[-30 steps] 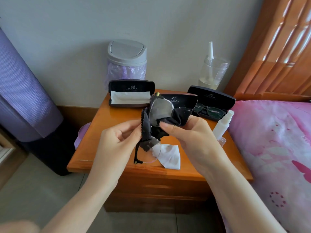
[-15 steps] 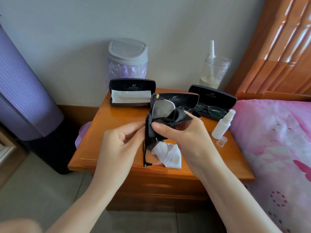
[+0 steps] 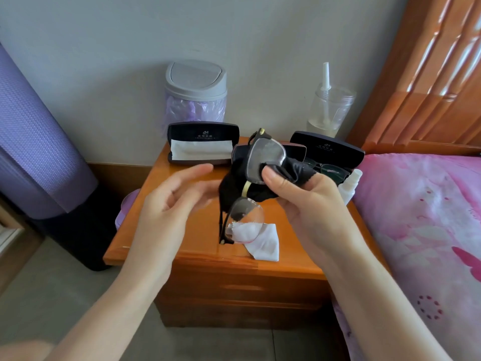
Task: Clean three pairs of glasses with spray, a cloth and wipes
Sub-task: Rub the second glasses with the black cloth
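My right hand [image 3: 304, 201] holds a pair of dark-framed glasses [image 3: 263, 158] upright above the nightstand, pinching the upper lens through a black cloth [image 3: 234, 186] with thumb on the front. The lower lens [image 3: 246, 220] hangs free. My left hand [image 3: 169, 204] is just left of the glasses, fingers spread and blurred, touching nothing. A white wipe [image 3: 263, 241] lies on the nightstand below. A second pair of glasses [image 3: 330, 169] rests in an open black case [image 3: 328, 149] at the back right. A small white spray bottle [image 3: 350, 185] stands beside my right hand.
The wooden nightstand [image 3: 145, 238] also carries an open case [image 3: 203, 142] with a white cloth inside, a third case behind the held glasses, a grey swing-lid bin [image 3: 195, 92] and a clear cup with a straw [image 3: 329, 110]. A pink bed [image 3: 426, 217] lies right, a purple roll left.
My left hand has let go of the glasses and cloth and drawn back to the left with fingers spread. My right hand keeps hold of them.
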